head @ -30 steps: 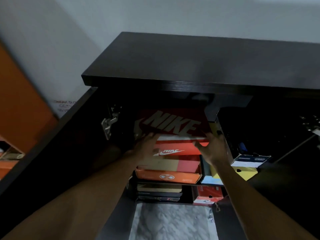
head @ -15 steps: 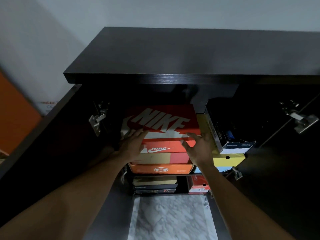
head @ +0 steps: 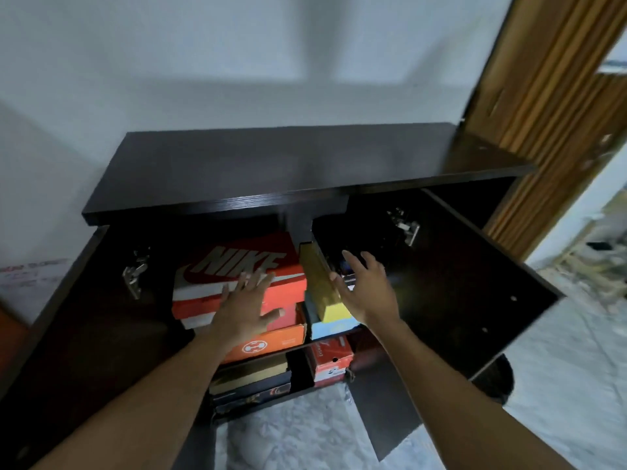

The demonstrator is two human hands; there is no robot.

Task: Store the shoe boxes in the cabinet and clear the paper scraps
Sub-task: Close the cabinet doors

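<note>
The right hand [head: 364, 290] is coming off the red Nike box [head: 237, 262], spread and empty (left hand [head: 247, 307] lying flat against it), suggesting it is seated in the cabinet [head: 288, 164].

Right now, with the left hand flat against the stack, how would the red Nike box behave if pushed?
The red Nike box looks like stiff cardboard, so it would probably slide whole rather than buckle. It lies flat on a stack of boxes, so tipping seems unlikely. The left hand, fingers straight, could slip on its smooth-looking face.
</note>
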